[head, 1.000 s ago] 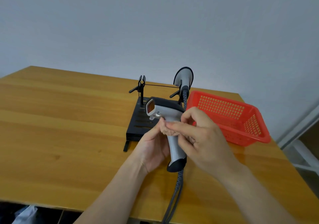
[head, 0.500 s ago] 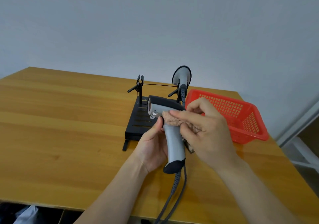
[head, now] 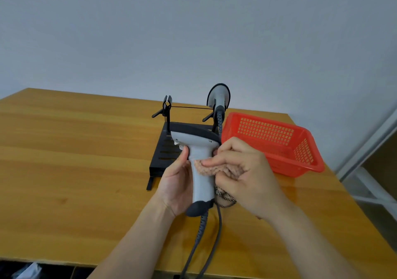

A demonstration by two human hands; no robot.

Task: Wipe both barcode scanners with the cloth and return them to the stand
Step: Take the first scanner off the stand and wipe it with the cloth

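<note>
1. Left hand [head: 176, 184] first: it grips the held scanner [head: 196, 142] by the grey handle from the left. The thumb runs up to just under the trigger, and the fingers curl out of sight behind the handle.
2. Over to the right hand [head: 247, 171]: its fingers are curled and bunched round the pink, fluffy cloth [head: 207, 169]. They pinch it and press it against the right side of the handle, about halfway up.
3. A chequered scrap [head: 224, 196] dangles just below the right hand, and I cannot tell what it belongs to.
4. The held scanner stands upright in the air above the table, dark-topped head up and pointing left, dark end cap at the bottom.
5. From that end cap a coiled cable [head: 200, 227] drops and runs off the table's near edge, with a smooth cable right beside it.
6. Behind the hands sits the black stand [head: 160, 160], its slotted base flat on the table and its two forks up at the back.
7. The second scanner [head: 218, 94] sits in the right fork, head at the top and cable trailing down.
8. Just right of the stand is a red basket [head: 300, 160], resting on the table.
9. Underneath it all is the wooden table [head: 64, 160], with a plain grey wall [head: 193, 31] behind.
</note>
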